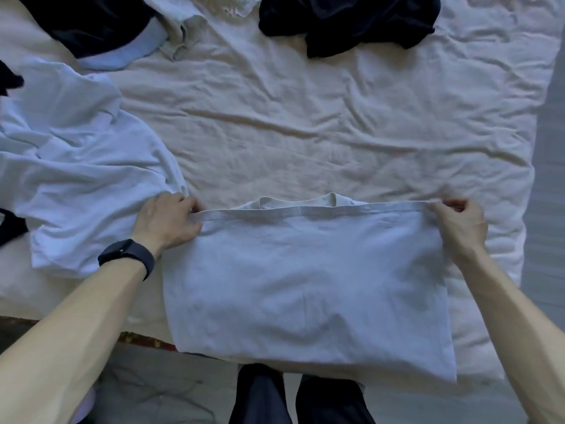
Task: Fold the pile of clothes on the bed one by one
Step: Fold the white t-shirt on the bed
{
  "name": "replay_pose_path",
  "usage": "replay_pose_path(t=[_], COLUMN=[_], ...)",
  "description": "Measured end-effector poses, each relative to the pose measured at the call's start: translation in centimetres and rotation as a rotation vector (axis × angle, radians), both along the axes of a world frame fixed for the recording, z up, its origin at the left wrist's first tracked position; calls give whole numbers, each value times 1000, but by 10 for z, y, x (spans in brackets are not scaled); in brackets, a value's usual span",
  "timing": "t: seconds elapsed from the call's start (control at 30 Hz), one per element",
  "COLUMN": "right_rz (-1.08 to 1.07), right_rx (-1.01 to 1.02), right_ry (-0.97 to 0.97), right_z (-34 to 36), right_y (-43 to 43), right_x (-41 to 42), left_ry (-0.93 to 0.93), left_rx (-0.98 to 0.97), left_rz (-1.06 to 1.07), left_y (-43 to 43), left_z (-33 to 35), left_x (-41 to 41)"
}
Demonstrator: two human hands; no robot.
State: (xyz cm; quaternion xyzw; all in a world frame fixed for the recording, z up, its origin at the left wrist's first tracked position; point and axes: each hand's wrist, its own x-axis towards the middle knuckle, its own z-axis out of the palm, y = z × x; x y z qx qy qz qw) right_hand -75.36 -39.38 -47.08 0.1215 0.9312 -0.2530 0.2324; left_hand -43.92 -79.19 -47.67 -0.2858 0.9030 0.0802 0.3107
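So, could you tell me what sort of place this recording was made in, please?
Most likely a bedroom: a wrinkled cream bedsheet, loose clothes such as a dark garment lying on it, and a white T-shirt being folded.

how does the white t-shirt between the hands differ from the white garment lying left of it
The white t-shirt lies flat and doubled over, its hem up by the collar; the white garment is crumpled and creased. The left hand and right hand pinch the t-shirt's far corners; nothing grips the garment. Both are white and lie on the bed.
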Motion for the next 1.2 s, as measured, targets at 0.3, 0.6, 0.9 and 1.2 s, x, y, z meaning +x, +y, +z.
replay_pose_path(t=[0.3,0.6,0.9,1.2], right_rz=[219,150,331,1086], right_rx=[-54,-87,167,355], right_ry=[156,235,437,258], right_z=[9,-12,-15,-59], right_y=[6,-21,-43,-22], right_x=[6,2,69,161], left_ry=[-17,189,468,249], left_rx=[-51,-127,-264,19], left_rz=[68,249,410,-81], left_y=[-13,-11,78,165], left_z=[11,7,-4,-52], left_x=[30,33,25,53])
